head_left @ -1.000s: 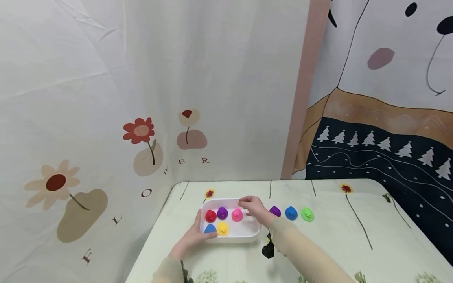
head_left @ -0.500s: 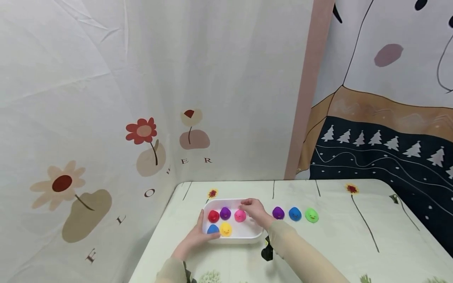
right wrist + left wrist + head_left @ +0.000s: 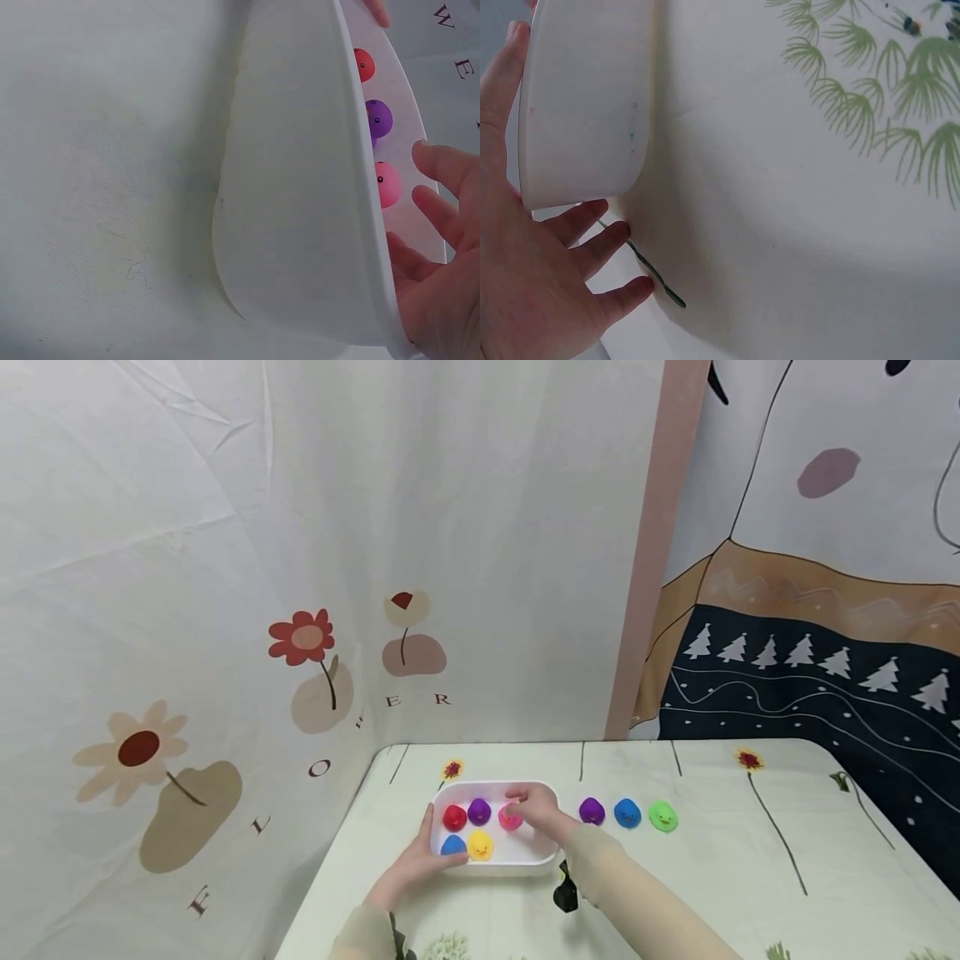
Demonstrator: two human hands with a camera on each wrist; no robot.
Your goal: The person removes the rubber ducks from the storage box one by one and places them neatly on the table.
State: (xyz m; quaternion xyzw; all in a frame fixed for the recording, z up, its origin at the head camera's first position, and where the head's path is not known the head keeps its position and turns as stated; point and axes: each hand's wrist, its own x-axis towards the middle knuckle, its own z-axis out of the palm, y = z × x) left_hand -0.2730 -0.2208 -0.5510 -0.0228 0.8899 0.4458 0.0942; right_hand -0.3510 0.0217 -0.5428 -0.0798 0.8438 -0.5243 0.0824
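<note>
My left hand (image 3: 416,857) grips the left end of a white plastic tray (image 3: 528,862), its thumb over the front rim. Its lower fingers (image 3: 604,244) are spread by the tray's corner in the left wrist view. Inside lie a red toy duck (image 3: 454,817), a purple one (image 3: 478,812), a pink duck (image 3: 509,818), a blue duck (image 3: 453,846) and a yellow duck (image 3: 481,845). My right hand (image 3: 538,810) reaches over the tray's right side, partly covering the pink duck in the head view. In the right wrist view its loosely bent fingers (image 3: 442,166) stand just apart from that duck.
Right of the tray, a purple duck (image 3: 592,811), a blue duck (image 3: 627,812) and a green duck (image 3: 663,816) sit in a row on the flower-printed tablecloth (image 3: 720,877). A black object (image 3: 566,893) shows beside the right sleeve. Printed curtains (image 3: 510,568) hang behind the table.
My right hand has dipped slightly, its fingers moving down over the pink duck. The left hand keeps its hold on the tray. The whole head view has shifted a little to the right.
</note>
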